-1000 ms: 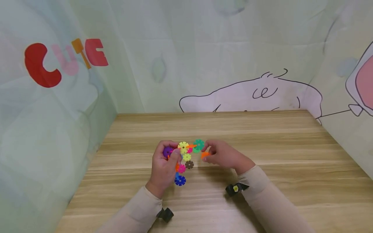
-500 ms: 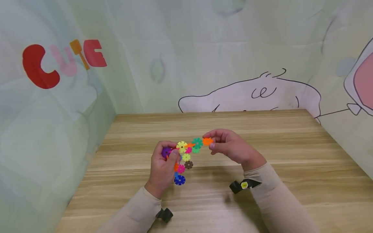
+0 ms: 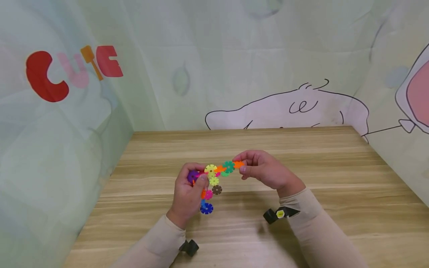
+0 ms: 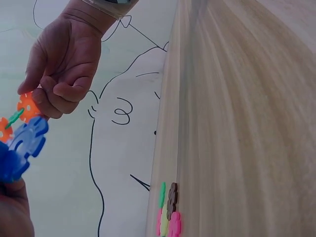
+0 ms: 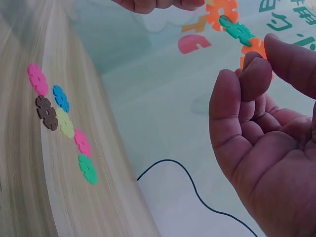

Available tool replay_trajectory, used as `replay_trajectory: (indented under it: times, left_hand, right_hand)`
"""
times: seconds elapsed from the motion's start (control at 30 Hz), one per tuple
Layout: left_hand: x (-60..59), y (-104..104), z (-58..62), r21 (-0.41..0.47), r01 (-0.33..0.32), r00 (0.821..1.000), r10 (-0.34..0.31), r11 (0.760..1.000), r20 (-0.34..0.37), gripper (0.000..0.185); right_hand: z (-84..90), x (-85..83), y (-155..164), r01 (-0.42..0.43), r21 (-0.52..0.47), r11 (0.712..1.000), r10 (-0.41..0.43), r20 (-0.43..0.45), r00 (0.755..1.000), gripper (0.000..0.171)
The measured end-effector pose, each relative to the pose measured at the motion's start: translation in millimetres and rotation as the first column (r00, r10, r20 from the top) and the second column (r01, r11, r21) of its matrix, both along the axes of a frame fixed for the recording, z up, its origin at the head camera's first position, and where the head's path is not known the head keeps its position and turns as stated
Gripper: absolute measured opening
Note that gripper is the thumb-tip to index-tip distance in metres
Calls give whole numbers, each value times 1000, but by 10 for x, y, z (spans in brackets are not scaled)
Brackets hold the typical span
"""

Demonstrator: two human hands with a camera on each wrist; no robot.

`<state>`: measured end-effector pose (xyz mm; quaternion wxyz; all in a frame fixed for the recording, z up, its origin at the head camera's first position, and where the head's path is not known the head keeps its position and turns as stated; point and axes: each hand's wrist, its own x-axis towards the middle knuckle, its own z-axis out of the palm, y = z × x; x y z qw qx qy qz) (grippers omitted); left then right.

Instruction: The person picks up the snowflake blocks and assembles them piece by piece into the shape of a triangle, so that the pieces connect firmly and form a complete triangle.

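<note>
Going left to right: the left hand [image 3: 187, 193] had its grip curled tight round the left end of a chain of snowflake discs [image 3: 214, 171], thumb pressed over a purple disc [image 3: 192, 175], holding the whole thing up off the desk [image 3: 301, 230]. A blue disc [image 3: 206, 208] hung at the chain's 6 o'clock, just under that hand. From there the chain ran toward 3 o'clock through a yellow disc [image 3: 210, 169] and a green disc [image 3: 229, 166].

At the far right end, the right hand [image 3: 264, 171] pinched an orange disc [image 3: 238, 164] between thumb and forefinger, grip narrow, the other fingers loosely curled. That orange disc was touching the green one; couldn't tell if it was fully slotted in. The right wrist view showed the same pinch on the orange disc [image 5: 254, 47].

A few loose discs [image 5: 61, 121] (pink, blue, brown, yellow-green, green) lay on the desk below the chain, near the hands.

The desk was light wood grain. Around it hung pale green cloth with "CUTE" lettering [image 3: 72, 69] at 10 o'clock and a line-drawn cartoon [image 3: 291, 108] at 1 o'clock.
</note>
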<state>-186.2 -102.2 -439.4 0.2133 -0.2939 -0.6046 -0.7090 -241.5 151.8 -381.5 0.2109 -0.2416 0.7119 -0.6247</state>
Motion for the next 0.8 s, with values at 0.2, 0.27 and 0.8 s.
replay_trajectory:
  times: [0.2, 0.27, 0.8]
  left_hand:
    - [0, -28, -9, -44, 14, 1000, -14, 999, 17, 18]
    - [0, -33, -11, -51, 19, 1000, -18, 999, 23, 18]
    - [43, -14, 18, -120, -31, 997, 38, 992, 64, 23]
  right_hand:
    - [10, 14, 7, 7, 27, 1000, -6, -29, 1000, 29]
    - [24, 26, 3, 14, 40, 999, -13, -32, 999, 28]
    - [-17, 20, -52, 77, 57, 995, -72, -84, 994, 27]
